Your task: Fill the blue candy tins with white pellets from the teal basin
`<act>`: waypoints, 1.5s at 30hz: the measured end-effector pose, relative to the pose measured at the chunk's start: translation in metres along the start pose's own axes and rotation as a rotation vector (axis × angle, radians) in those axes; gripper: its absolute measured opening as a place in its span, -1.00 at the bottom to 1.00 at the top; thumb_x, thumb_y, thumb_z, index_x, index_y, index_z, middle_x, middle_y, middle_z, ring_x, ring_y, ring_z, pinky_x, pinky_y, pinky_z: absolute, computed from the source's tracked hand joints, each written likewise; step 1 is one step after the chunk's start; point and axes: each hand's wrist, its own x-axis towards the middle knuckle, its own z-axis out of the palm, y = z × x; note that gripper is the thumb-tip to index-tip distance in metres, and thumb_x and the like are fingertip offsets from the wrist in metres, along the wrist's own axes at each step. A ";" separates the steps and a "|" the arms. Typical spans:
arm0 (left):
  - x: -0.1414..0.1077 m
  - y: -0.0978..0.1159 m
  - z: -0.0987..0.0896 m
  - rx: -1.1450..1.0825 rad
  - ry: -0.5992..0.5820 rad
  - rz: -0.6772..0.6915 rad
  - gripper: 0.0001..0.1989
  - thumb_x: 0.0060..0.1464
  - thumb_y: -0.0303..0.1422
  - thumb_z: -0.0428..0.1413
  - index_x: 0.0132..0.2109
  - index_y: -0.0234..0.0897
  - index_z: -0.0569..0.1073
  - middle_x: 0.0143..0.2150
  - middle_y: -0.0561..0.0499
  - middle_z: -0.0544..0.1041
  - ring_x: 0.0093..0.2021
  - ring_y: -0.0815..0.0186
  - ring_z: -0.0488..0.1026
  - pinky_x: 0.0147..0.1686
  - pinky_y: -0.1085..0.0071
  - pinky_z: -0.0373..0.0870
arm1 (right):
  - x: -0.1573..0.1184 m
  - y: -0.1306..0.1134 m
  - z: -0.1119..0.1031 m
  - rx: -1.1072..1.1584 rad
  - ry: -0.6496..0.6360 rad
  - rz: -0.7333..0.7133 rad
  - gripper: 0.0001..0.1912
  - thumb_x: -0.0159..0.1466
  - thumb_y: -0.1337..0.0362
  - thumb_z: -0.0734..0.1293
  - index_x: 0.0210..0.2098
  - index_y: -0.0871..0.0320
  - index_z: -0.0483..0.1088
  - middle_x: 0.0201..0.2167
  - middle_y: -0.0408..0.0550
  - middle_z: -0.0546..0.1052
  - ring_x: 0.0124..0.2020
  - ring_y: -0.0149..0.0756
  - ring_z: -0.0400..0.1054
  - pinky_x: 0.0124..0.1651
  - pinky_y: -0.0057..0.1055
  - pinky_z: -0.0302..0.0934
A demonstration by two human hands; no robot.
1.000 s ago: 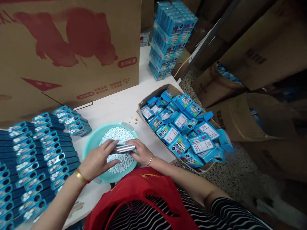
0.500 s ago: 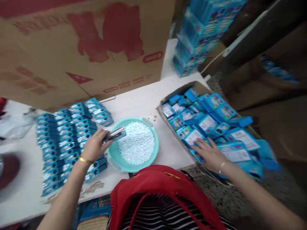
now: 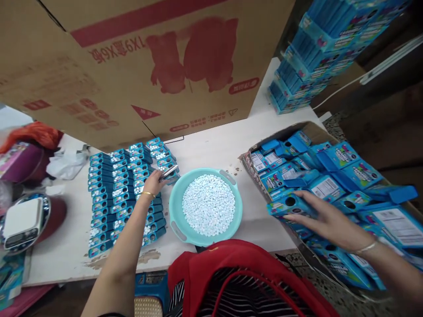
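My left hand point(image 3: 153, 184) is closed around a small shiny metal scoop point(image 3: 168, 172), above the right end of the rows of small blue boxes point(image 3: 124, 176). Many of these boxes show white pellets at their tops. Just right of that hand, a turquoise basin point(image 3: 175, 198) holds a heap of white pellets point(image 3: 209, 204). My right hand point(image 3: 325, 222) grips a blue box point(image 3: 291, 203) between thumb and fingers, its round dark hole facing up. This box is over the left edge of a cardboard carton point(image 3: 256, 185) full of similar blue boxes.
A large cardboard box point(image 3: 205, 105) stands along the back of the white table point(image 3: 214, 145). Stacked blue packs point(image 3: 304, 66) rise at the back right. On the left are a white kitchen scale point(image 3: 23, 222), a plastic bag point(image 3: 66, 164) and an orange bag point(image 3: 33, 134).
My left hand has moved the scoop away from over the basin to the box rows. My right hand has picked a blue box out of the carton. The view has shifted left.
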 end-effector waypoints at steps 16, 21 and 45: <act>-0.068 0.093 0.071 -0.016 -0.272 0.055 -0.74 0.19 -0.45 -0.18 -0.11 -0.38 0.36 -0.10 -0.26 0.40 -0.11 0.11 0.39 -0.09 0.15 0.34 | 0.015 -0.021 0.099 0.734 -0.042 0.155 -0.55 0.10 0.06 0.43 -0.10 0.06 0.26 -0.18 -0.09 0.49 -0.14 -0.26 0.40 -0.04 -0.27 0.35; -0.048 0.136 0.120 -0.135 -0.278 0.156 -0.71 0.10 -0.55 -0.09 -0.04 -0.34 0.35 0.03 -0.26 0.38 0.07 0.10 0.32 0.06 0.17 0.28 | 0.007 -0.014 0.096 0.701 0.075 0.145 -0.54 0.04 0.05 0.46 -0.15 0.04 0.26 -0.25 -0.12 0.48 -0.19 -0.26 0.40 -0.10 -0.27 0.37; -0.100 0.188 -0.054 0.016 -0.282 0.501 -0.74 0.22 -0.40 -0.11 -0.01 -0.38 0.34 -0.11 -0.19 0.45 -0.10 0.16 0.43 -0.13 0.23 0.40 | 0.026 -0.046 0.141 0.028 0.142 -0.477 -0.57 0.17 0.46 0.23 0.03 0.09 0.27 -0.08 0.06 0.41 -0.01 -0.07 0.29 0.05 -0.10 0.25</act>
